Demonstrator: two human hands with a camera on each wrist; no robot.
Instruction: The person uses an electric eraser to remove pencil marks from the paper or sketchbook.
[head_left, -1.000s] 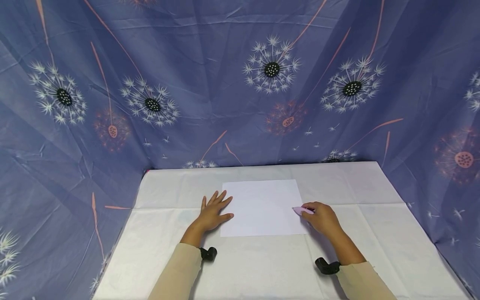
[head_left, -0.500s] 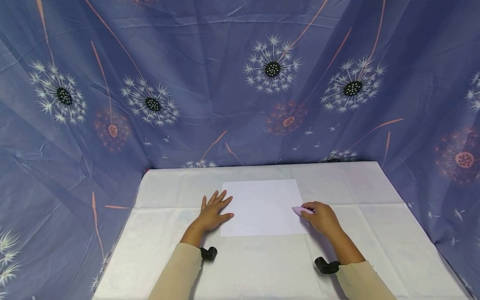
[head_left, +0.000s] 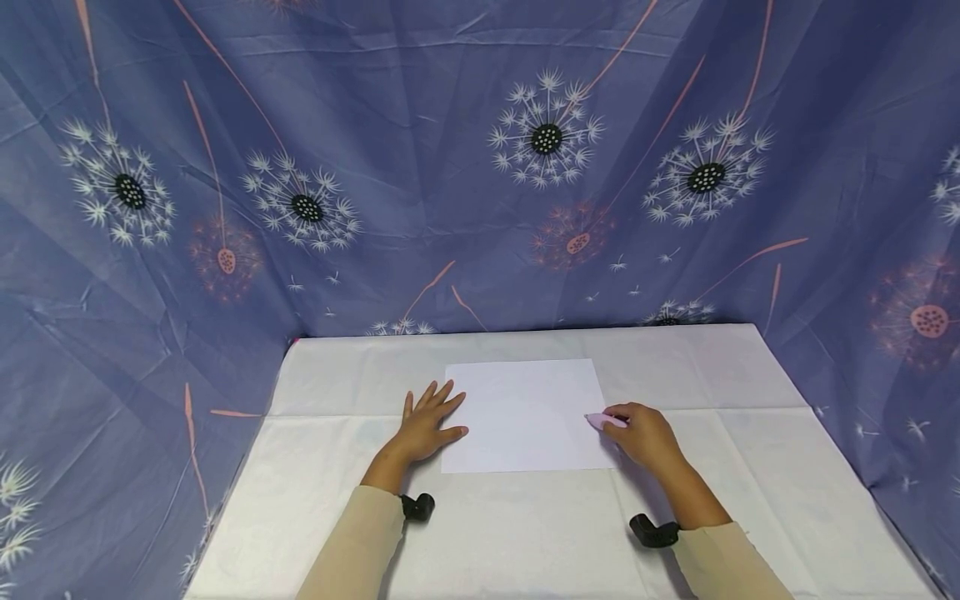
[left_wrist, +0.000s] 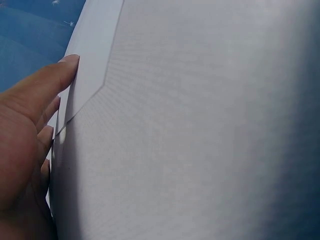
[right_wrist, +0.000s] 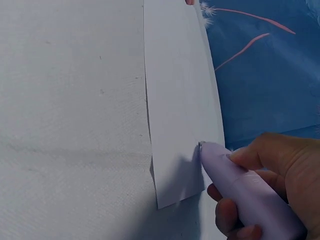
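A blank white sheet of paper [head_left: 525, 417] lies flat on the white-covered table. My left hand [head_left: 423, 429] rests at its left edge, fingers spread, with the thumb and some fingertips on the paper. In the left wrist view the left hand [left_wrist: 25, 135] shows beside a corner of the sheet [left_wrist: 95, 55]. Near the sheet's right edge my right hand [head_left: 645, 433] grips a thick lilac pen-shaped tool [right_wrist: 245, 190] with a tapered nose and tiny dark tip. That tip points left, at the paper; its exact kind is unclear. The palm hides its rear end.
Creased white cloth [head_left: 525, 533] covers the table. Blue curtain fabric [head_left: 420, 167] with dandelion prints hangs behind it and at both sides. Black wrist-worn camera mounts [head_left: 654, 532] sit at the sleeve cuffs, just above the cloth.
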